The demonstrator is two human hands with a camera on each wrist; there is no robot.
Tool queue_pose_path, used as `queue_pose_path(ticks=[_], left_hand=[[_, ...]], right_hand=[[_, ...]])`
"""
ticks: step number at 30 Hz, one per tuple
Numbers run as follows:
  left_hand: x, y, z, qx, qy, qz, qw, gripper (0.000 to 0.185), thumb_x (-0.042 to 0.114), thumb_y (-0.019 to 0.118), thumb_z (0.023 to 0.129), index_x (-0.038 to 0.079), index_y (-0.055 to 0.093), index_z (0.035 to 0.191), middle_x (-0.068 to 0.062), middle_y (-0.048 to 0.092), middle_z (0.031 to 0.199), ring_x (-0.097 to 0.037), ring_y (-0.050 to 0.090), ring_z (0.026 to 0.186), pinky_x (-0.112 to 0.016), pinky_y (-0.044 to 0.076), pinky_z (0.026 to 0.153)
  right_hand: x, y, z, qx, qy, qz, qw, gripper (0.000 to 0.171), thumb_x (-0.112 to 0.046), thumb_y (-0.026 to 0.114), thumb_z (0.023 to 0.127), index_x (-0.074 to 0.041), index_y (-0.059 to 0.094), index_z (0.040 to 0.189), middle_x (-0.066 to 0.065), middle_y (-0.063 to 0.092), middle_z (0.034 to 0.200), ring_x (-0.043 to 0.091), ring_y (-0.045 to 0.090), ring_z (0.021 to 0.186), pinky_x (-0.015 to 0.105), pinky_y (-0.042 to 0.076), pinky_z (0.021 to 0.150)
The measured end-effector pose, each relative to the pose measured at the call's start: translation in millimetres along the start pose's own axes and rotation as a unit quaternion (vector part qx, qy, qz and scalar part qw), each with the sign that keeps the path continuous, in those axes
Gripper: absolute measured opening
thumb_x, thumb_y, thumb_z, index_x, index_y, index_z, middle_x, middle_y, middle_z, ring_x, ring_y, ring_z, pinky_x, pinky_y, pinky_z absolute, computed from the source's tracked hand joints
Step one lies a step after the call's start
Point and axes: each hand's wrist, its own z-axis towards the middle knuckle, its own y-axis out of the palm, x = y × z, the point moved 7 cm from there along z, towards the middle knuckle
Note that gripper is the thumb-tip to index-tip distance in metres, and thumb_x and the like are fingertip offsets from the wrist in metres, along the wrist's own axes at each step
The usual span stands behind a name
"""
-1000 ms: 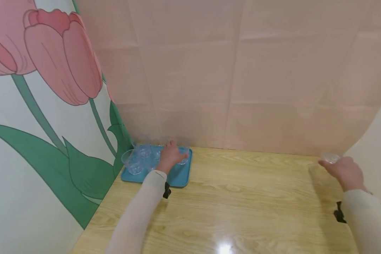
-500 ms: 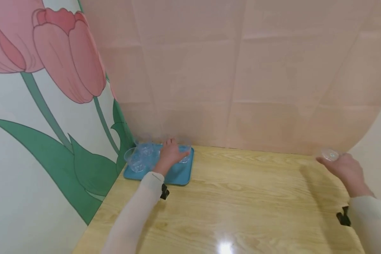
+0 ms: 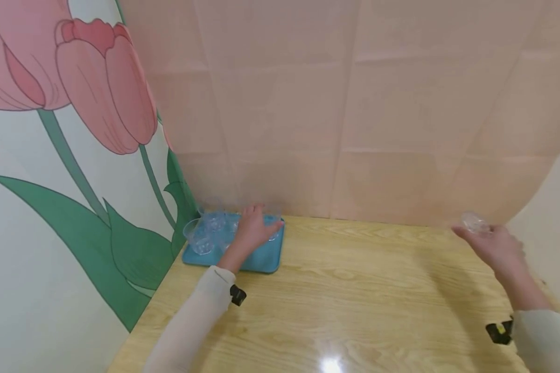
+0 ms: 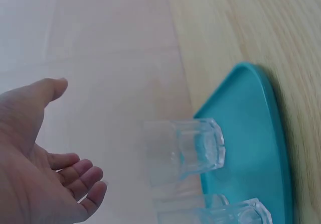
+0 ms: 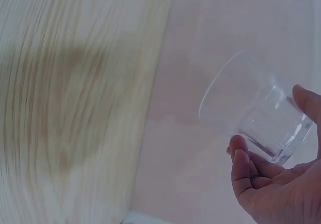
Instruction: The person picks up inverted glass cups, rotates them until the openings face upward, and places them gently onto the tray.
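My right hand (image 3: pixel 500 254) grips a clear plastic cup (image 3: pixel 476 223) above the right end of the table. In the right wrist view, thumb and fingers hold this cup (image 5: pixel 266 116) around its lower part, and it is tilted. Over a blue tray (image 3: pixel 265 259) at the back left is my left hand (image 3: pixel 252 230), thumb spread from the fingers. The left wrist view shows that hand (image 4: pixel 30 158) holding nothing, apart from the nearest clear cup (image 4: pixel 195 146). More clear cups (image 3: pixel 201 242) stand on the tray, some partly hidden by the hand.
The wood-grain table (image 3: pixel 354 290) carries the tray. A pinkish sheet (image 3: pixel 345 114) hangs along its back edge. A wall with painted tulips (image 3: pixel 107 93) bounds the left side, and a pale wall (image 3: pixel 550 228) the right.
My right hand has risen and come slightly left with the cup, which has tilted more. The left hand has stayed over the tray, shifting only a little.
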Motion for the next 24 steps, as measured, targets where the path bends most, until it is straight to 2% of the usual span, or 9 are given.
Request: queue_pose_path(ticks=[3,6,9,12,13,14,20,21,24], left_hand=[[5.4,-2.6,-7.8,0.003,0.012,-0.023,0.9997,0.085,0.058,0.067,0.092,0.004,0.039,0.152,-0.017,0.042,0.152,-0.037,0.037,0.142,-0.055,0.039,0.111],[8.2,-4.8,-15.9,0.007,0.014,-0.049,0.9987,0.084,0.059,0.067,0.091,0.006,0.04,0.152,-0.014,0.046,0.149,-0.035,0.041,0.139,-0.054,0.042,0.108],[10.5,-7.9,-24.8,0.013,0.017,-0.079,0.9966,0.082,0.057,0.069,0.091,0.007,0.042,0.15,-0.013,0.049,0.145,-0.034,0.046,0.134,-0.054,0.045,0.104],[13.2,-11.0,-32.4,0.02,0.026,-0.105,0.994,0.079,0.055,0.071,0.091,0.008,0.044,0.149,-0.014,0.051,0.143,-0.033,0.05,0.129,-0.052,0.047,0.102],[14.3,-11.9,-34.3,0.022,0.028,-0.112,0.9931,0.078,0.055,0.071,0.091,0.008,0.045,0.148,-0.014,0.051,0.143,-0.033,0.051,0.128,-0.052,0.048,0.101],[15.2,-12.5,-36.2,0.023,0.029,-0.118,0.9924,0.078,0.056,0.07,0.091,0.009,0.045,0.148,-0.013,0.05,0.143,-0.033,0.051,0.128,-0.051,0.048,0.101],[20.6,-14.2,-45.7,0.021,0.038,-0.141,0.9891,0.077,0.052,0.071,0.092,0.007,0.044,0.149,-0.015,0.049,0.145,-0.034,0.051,0.129,-0.053,0.048,0.101],[21.6,-14.7,-47.1,0.021,0.041,-0.143,0.9886,0.077,0.05,0.071,0.092,0.006,0.044,0.149,-0.016,0.049,0.145,-0.034,0.052,0.129,-0.053,0.048,0.1],[24.0,-16.4,-51.7,0.02,0.046,-0.156,0.9866,0.076,0.048,0.071,0.093,0.006,0.044,0.15,-0.015,0.049,0.147,-0.034,0.051,0.13,-0.054,0.047,0.102]], right_hand=[[-13,5,-10,0.009,-0.02,0.041,0.999,0.106,-0.064,0.053,0.096,0.023,0.021,0.148,0.049,0.043,0.133,0.061,0.052,0.106,0.051,0.053,0.066],[-25,11,-20,0.007,-0.032,0.081,0.996,0.099,-0.06,0.055,0.097,0.02,0.027,0.147,0.023,0.07,0.105,0.034,0.063,0.094,0.052,0.052,0.072],[-35,18,-28,-0.011,-0.026,0.119,0.992,0.101,-0.059,0.055,0.098,0.018,0.018,0.152,-0.012,0.068,0.089,0.004,0.062,0.083,0.066,0.046,0.088],[-44,25,-35,-0.026,-0.026,0.16,0.987,0.1,-0.056,0.056,0.099,0.015,0.014,0.155,-0.03,0.057,0.087,-0.012,0.059,0.075,0.072,0.035,0.1],[-47,27,-37,-0.032,-0.028,0.174,0.984,0.098,-0.055,0.055,0.1,0.014,0.013,0.155,-0.021,0.064,0.092,-0.013,0.06,0.076,0.072,0.031,0.104],[-50,29,-39,-0.033,-0.033,0.181,0.982,0.096,-0.054,0.055,0.1,0.013,0.014,0.155,-0.024,0.062,0.093,-0.012,0.061,0.077,0.064,0.037,0.106],[-65,42,-50,-0.051,-0.045,0.223,0.973,0.093,-0.049,0.057,0.101,0.012,0.015,0.156,-0.031,0.052,0.096,-0.012,0.06,0.079,0.07,0.026,0.11],[-68,44,-52,-0.054,-0.046,0.225,0.972,0.092,-0.049,0.056,0.101,0.012,0.014,0.156,-0.028,0.053,0.098,-0.012,0.059,0.079,0.077,0.019,0.106],[-75,51,-58,-0.057,-0.053,0.222,0.972,0.091,-0.048,0.055,0.102,0.011,0.012,0.157,-0.007,0.059,0.117,-0.013,0.058,0.081,0.077,0.022,0.106]])
